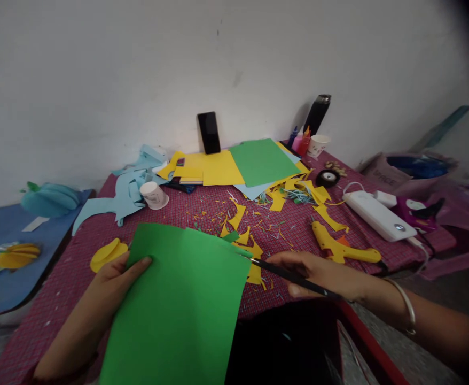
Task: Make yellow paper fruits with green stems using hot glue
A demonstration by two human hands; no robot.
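A large green paper sheet (178,305) is held up in front of me, its left edge pinched by my left hand (116,283) with the thumb on top. My right hand (314,270) is closed around a slim black tool (294,276) with a thin metal tip. That tip touches the sheet's upper right edge, where a narrow strip stands partly apart from the sheet. Whether the tool is a pen or a blade I cannot tell. Yellow paper scraps (254,248) lie on the table just beyond the sheet.
On the red checked table (186,206) are a paper cup (153,195), light blue scraps (124,195), a yellow glue gun (342,246), a white power bank (378,214) and flat green paper (262,163). A phone (209,132) and black flask (318,114) stand near the wall.
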